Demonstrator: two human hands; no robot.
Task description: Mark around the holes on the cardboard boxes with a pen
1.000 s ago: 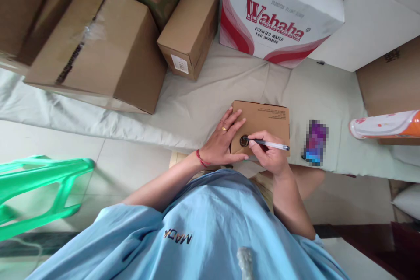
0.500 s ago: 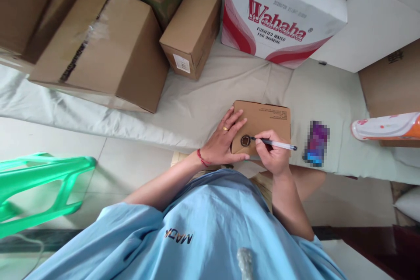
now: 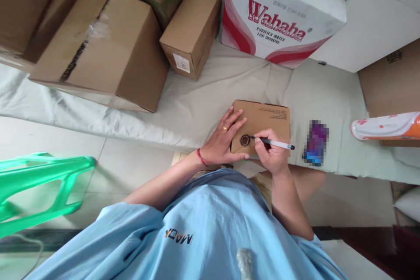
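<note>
A flat brown cardboard piece lies on a pale sheet in front of me. My left hand rests flat on its left part, fingers spread, a ring on one finger. A small dark round object sits on the cardboard between my hands. My right hand is closed round a white pen, whose tip touches the round object's right edge.
Several brown cardboard boxes stand at the back left, a smaller one beside them. A red and white water carton is behind. A blurred purple item and a white-orange package lie right. A green plastic stool stands left.
The pen's tip has shifted slightly around the round object, and my right hand moved a little to the right. My left hand stays put.
</note>
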